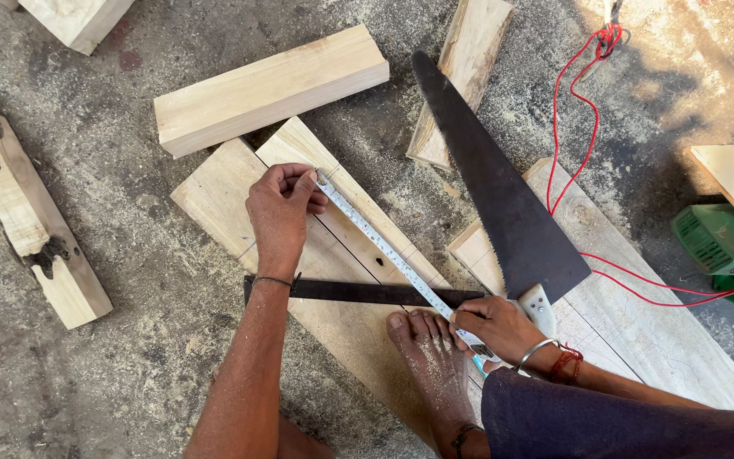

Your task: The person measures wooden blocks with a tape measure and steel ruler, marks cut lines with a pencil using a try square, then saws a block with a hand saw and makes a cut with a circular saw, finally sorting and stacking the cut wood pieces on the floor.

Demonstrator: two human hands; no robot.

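**Measuring a plank with a saw lying close by**

Stretching across the head view, a white steel tape measure blade (384,252) runs diagonally along a pale, flat wooden plank (346,314) lying on the dusty concrete floor (129,255). The left hand (280,212) pinches the tape's free end against the plank's far part, fingertips pressed together on it. The right hand (496,327) closes around the tape's case, mostly hidden under the fingers, near the plank's near edge. A bare foot (435,374) stands on the plank, toes touching the tape. A dark flat metal straightedge (367,292) lies across the plank, under the tape and just beyond the toes.

Risks, as I judge them: the tape could slip from the left fingertips and snap back towards the right hand and the toes, since only a pinch holds it. The black-bladed handsaw with pale handle (503,204) rests on a neighbouring wide board (656,340), its toothed edge facing the right hand and its handle just beside that wrist; a careless pull could graze skin. The thin red cord (575,127) loops near the saw and leads to a green power tool (719,242), and could snag. The straightedge lies loose, so a nudge from the foot would shift it and spoil the reading.

A squared pale timber block (269,89) and a rough, notched wood offcut (31,225) lie well apart.
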